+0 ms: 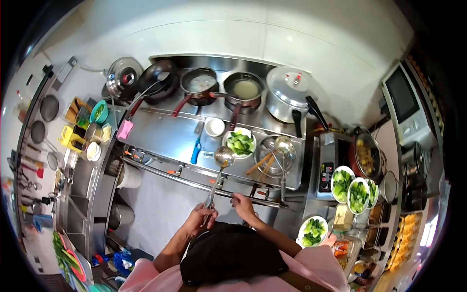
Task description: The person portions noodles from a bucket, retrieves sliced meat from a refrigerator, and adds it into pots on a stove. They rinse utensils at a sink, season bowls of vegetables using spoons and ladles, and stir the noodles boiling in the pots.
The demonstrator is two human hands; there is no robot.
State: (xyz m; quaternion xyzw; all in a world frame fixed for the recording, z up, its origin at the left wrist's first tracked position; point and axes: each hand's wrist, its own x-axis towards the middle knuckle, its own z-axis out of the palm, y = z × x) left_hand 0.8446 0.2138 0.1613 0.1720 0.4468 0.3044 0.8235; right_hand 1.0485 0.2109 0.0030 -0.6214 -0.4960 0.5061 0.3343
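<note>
My left hand [200, 217] is closed around the handle of a metal ladle [224, 157]. The ladle's bowl is raised over the stove's front, close to a white bowl [252, 150] of green leafy vegetables [240, 141]. My right hand [243, 205] is in front of the stove rail, its fingers loosely bent and apart, with nothing visible in it. Beyond the ladle stand a small white bowl [215, 127] and a blue-handled lighter [197, 146]. To its right, a strainer, another ladle [283, 144] and wooden chopsticks [259, 163] rest on a metal tray.
Two pans [198, 83] [244, 89] with liquid, a dark wok [156, 80] and a pressure cooker [288, 95] stand along the stove. On the right counter are several bowls of greens [359, 195]; another person's hand [329, 240] is beside one. A metal rail [194, 183] edges the stove.
</note>
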